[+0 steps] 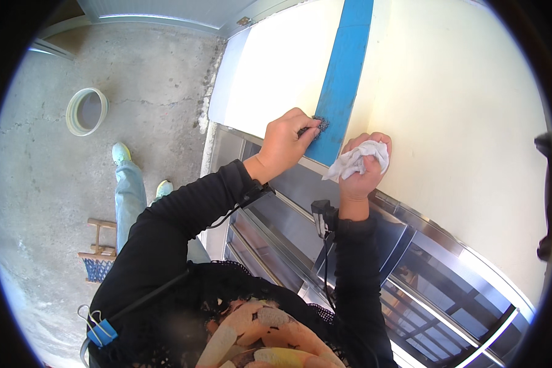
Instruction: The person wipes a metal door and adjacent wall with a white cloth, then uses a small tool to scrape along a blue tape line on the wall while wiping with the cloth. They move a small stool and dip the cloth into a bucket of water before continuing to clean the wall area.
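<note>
My left hand [285,138] pinches a dark, curly steel wool scrubber [323,124]. The scrubber touches the lower part of a long blue strip [345,78], whose surface has darker smudges. Crumpled in my right hand [359,186] is a white cloth [368,154], partly covered by my fingers. That hand is just right of the strip's near end, over the edge of a cream surface [446,124]. A bright white surface [285,73] borders the strip on the left.
Below my hands runs a stainless steel cabinet [299,184] with glass panels [432,294] and bar handles. On the concrete floor [152,83] stand a white bucket [71,112] holding murky liquid and a small wooden stool [99,257] with a blue woven seat. Wrist-worn devices [321,218] trail cables.
</note>
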`<state>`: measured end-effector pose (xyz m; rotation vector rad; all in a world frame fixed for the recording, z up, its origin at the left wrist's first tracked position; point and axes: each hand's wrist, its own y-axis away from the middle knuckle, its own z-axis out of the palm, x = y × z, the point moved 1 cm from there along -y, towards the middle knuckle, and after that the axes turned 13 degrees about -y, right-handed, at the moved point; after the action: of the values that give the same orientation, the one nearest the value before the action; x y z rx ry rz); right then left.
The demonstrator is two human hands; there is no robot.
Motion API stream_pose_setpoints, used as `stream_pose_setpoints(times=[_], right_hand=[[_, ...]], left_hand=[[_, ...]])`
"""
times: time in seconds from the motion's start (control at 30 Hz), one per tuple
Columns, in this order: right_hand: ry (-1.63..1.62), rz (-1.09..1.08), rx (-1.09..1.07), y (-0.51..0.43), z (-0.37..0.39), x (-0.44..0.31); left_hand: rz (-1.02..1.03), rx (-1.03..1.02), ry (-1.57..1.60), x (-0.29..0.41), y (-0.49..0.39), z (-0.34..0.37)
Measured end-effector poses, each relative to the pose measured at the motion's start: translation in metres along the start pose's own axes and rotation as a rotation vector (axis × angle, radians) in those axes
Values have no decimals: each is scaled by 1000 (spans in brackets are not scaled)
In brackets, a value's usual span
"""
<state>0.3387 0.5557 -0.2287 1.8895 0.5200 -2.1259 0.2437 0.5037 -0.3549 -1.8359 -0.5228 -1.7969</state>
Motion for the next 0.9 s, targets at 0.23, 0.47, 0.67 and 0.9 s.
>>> stream_pose_setpoints(times=[0.23, 0.47, 0.67, 0.9], right_hand=[[-2, -8, -26, 1, -1, 1], [78, -45, -27, -2, 0, 3], [-4, -5, -27, 1, -2, 3], [3, -29, -12, 0, 1, 2]], left_hand=[[73, 173, -122, -23, -133, 27], [109, 19, -95, 11, -25, -4], [173, 80, -221, -8, -82, 17], [252, 39, -327, -14, -84, 19]])
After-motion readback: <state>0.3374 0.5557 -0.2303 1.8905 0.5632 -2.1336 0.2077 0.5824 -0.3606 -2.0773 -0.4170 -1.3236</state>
